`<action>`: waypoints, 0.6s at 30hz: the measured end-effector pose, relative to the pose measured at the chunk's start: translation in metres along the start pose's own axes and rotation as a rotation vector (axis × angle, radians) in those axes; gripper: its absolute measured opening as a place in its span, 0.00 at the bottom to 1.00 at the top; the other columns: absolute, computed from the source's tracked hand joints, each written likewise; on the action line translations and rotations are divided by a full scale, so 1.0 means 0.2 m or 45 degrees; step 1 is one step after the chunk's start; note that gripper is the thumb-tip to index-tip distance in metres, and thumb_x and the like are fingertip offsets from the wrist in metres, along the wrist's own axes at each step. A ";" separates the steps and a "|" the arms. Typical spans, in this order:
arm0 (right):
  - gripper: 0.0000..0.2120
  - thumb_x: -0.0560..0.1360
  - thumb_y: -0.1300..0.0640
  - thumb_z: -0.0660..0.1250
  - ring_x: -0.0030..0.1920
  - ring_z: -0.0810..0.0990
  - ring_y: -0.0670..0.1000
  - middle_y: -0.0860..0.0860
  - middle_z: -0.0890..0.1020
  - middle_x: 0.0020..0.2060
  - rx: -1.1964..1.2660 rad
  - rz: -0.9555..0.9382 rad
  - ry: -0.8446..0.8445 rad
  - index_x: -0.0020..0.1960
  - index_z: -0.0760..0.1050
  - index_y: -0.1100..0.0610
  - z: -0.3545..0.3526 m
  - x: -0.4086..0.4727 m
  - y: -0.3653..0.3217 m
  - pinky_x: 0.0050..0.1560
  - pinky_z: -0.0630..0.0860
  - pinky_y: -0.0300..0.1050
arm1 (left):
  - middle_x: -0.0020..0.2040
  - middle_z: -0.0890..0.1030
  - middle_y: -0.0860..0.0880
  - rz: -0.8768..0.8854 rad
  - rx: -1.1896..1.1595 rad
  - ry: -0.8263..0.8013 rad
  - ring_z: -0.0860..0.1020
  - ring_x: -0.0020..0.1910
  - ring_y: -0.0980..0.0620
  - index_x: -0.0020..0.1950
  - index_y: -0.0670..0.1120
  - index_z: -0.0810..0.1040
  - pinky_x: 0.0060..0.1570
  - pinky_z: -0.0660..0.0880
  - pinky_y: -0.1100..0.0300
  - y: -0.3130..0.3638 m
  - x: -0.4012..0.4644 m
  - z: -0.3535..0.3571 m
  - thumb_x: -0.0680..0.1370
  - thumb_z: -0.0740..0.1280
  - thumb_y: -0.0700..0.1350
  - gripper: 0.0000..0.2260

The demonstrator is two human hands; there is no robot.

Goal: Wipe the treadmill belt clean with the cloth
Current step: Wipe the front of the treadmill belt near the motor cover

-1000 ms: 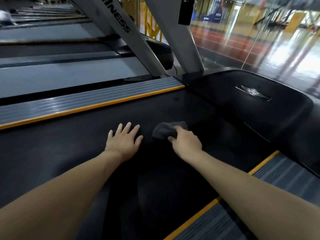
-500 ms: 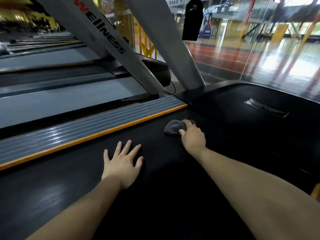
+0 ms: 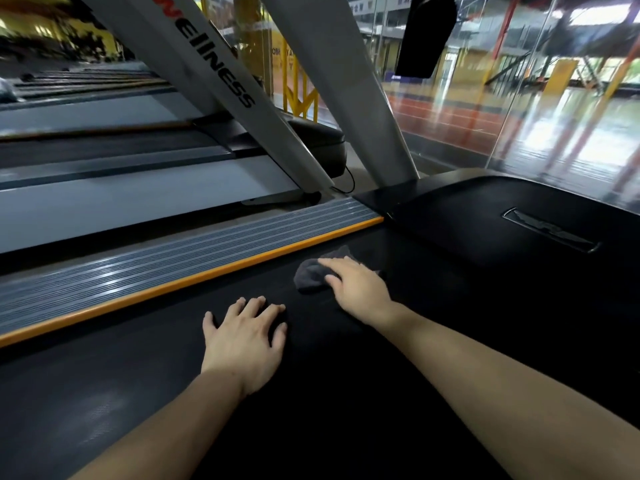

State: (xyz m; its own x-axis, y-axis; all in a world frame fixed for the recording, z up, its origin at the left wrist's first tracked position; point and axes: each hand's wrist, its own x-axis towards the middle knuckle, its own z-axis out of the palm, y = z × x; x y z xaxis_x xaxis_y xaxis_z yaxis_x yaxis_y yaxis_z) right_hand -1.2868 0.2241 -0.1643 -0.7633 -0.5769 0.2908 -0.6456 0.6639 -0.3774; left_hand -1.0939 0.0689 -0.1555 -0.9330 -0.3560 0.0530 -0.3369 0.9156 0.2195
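Note:
The black treadmill belt [image 3: 145, 382] fills the lower part of the view. A dark grey cloth [image 3: 310, 273] lies crumpled on the belt near its front end, close to the orange-edged side rail. My right hand [image 3: 356, 289] presses down on the cloth, with fingers over its right part. My left hand [image 3: 244, 339] rests flat on the belt, fingers spread, a short way nearer to me and left of the cloth; it holds nothing.
A grey ribbed side rail [image 3: 166, 265] with an orange strip runs along the belt's left. The black motor cover [image 3: 485, 220] sits ahead on the right. Two slanted grey uprights [image 3: 214, 88] rise ahead. More treadmills stand to the left; a glass wall is on the right.
My right hand has pushed the cloth forward toward the front end of the belt and the left rail. My left hand has stayed flat on the belt.

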 end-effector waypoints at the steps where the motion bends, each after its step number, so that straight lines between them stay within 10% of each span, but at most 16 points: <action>1: 0.19 0.80 0.52 0.61 0.72 0.69 0.52 0.46 0.75 0.68 -0.007 -0.002 0.027 0.71 0.71 0.43 -0.02 0.03 0.06 0.72 0.64 0.51 | 0.80 0.61 0.60 0.010 0.010 0.008 0.54 0.81 0.51 0.78 0.65 0.61 0.76 0.50 0.34 0.00 0.00 0.00 0.82 0.46 0.64 0.24; 8: 0.12 0.81 0.52 0.57 0.60 0.76 0.60 0.55 0.79 0.57 -0.168 0.518 0.122 0.63 0.72 0.46 -0.11 0.32 0.22 0.56 0.72 0.51 | 0.79 0.61 0.59 0.025 -0.001 0.103 0.53 0.81 0.52 0.78 0.61 0.61 0.76 0.49 0.34 -0.01 -0.01 0.02 0.81 0.48 0.64 0.25; 18: 0.16 0.79 0.47 0.64 0.61 0.79 0.50 0.43 0.80 0.62 -0.036 -0.093 0.108 0.66 0.76 0.41 -0.07 0.16 0.11 0.60 0.75 0.48 | 0.83 0.49 0.59 -0.006 0.003 0.027 0.41 0.82 0.53 0.81 0.62 0.53 0.76 0.40 0.32 -0.03 0.01 0.04 0.81 0.45 0.67 0.28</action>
State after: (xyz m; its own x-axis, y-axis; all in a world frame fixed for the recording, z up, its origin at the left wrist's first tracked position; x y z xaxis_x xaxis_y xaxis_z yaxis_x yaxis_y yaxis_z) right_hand -1.3259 0.2273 -0.1501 -0.7129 -0.5827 0.3902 -0.6989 0.6356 -0.3280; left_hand -1.0944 0.0633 -0.1644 -0.9286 -0.3640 0.0728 -0.3413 0.9144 0.2179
